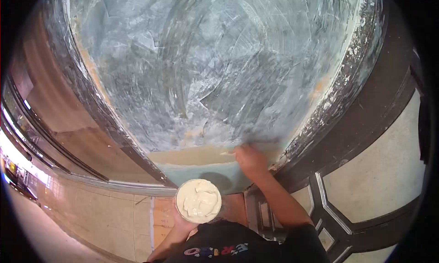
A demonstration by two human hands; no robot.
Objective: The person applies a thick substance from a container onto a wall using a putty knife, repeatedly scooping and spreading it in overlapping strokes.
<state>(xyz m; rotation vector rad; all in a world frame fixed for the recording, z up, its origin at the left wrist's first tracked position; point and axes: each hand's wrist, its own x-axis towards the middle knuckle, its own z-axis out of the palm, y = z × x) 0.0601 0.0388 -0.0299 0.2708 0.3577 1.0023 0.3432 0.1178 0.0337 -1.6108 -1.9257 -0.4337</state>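
Note:
My left hand [184,222] is wrapped round the lower left side of a round tub [198,201] filled with a cream-coloured paste. The paste surface is uneven, with ridges. My right hand [250,159] is closed at the low part of a wall panel [215,80] coated in patchy grey and white. Whatever its fingers grip is blurred and too small to make out. Just left of these fingers runs a tan band [192,156] across the panel, with a pale blue-green strip [183,173] beneath it.
Dark, paint-spattered frames [336,96] flank the panel. A brown wooden surface [68,93] is at the left, above a tiled floor [105,208]. On the right stands a dark door [366,171] with pale inset panels. Bright light enters at the far left.

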